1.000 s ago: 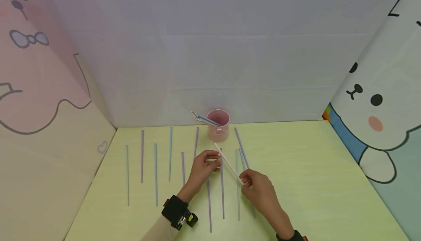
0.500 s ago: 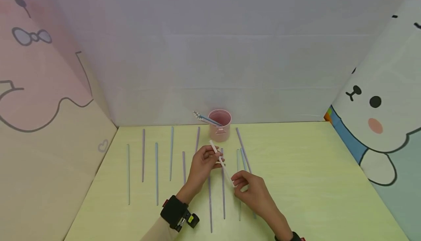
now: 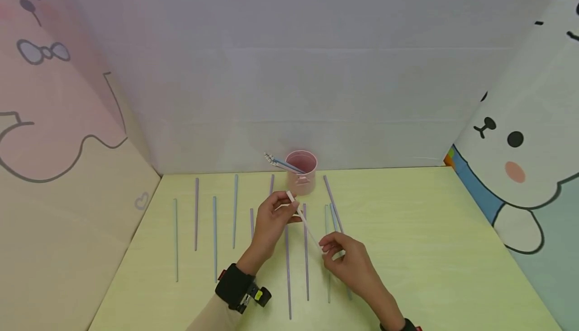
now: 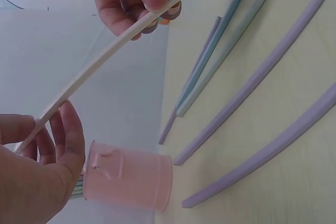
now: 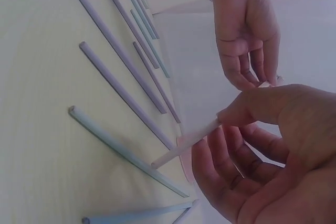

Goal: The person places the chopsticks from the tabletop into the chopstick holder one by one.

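Observation:
A thin white straw-like stick (image 3: 307,226) slants between my two hands above the table. My left hand (image 3: 270,223) pinches it near its far end, with the tip sticking out beyond the thumb. Closer to me, my right hand (image 3: 350,260) pinches the lower part between thumb and fingers. In the left wrist view the white stick (image 4: 92,69) runs across both hands. The right wrist view shows the white stick's near end (image 5: 157,163) poking past my right thumb. Several purple, blue and green sticks lie below the hands, among them a purple stick (image 3: 288,276).
A pink cup (image 3: 300,185) stands at the table's back, several sticks (image 3: 282,162) with white knobbly ends leaning out of it. Left of the hands lie more sticks, such as a green stick (image 3: 176,240). A pale wall (image 3: 289,70) closes off the back of the table (image 3: 443,250).
The white stick and my right hand have shifted left. My left thumb has come over the stick, and that hand has moved slightly up and left toward the cup.

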Demonstrator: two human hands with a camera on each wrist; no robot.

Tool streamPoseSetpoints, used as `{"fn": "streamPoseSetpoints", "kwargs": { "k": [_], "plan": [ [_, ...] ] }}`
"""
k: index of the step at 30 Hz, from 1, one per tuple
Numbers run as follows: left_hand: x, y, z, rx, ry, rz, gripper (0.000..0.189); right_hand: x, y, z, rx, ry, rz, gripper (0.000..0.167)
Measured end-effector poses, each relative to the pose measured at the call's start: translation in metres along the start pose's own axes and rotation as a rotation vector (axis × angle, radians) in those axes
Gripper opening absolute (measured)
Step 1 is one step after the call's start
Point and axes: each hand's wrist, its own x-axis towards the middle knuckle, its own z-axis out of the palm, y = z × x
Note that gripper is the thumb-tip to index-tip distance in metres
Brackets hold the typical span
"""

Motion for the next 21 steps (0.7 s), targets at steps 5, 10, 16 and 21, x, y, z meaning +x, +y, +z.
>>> {"fn": "streamPoseSetpoints", "kwargs": {
  "k": [5,10,16,21],
  "plan": [
    [0.009,0.018,-0.001,0.017,-0.008,0.099,0.024,-0.001,0.005,-0.002,-0.012,0.037,-0.022,0.027],
    [0.023,0.046,-0.002,0.045,0.003,0.279,0.025,-0.005,0.013,-0.002,-0.022,0.092,0.021,0.029],
    [0.043,0.073,-0.004,0.076,0.016,0.452,0.023,-0.007,0.022,-0.002,-0.012,0.140,0.061,0.027],
    [0.057,0.088,-0.007,0.083,0.064,0.546,0.024,-0.009,0.025,0.002,-0.003,0.142,0.108,0.025]
  ]
}}
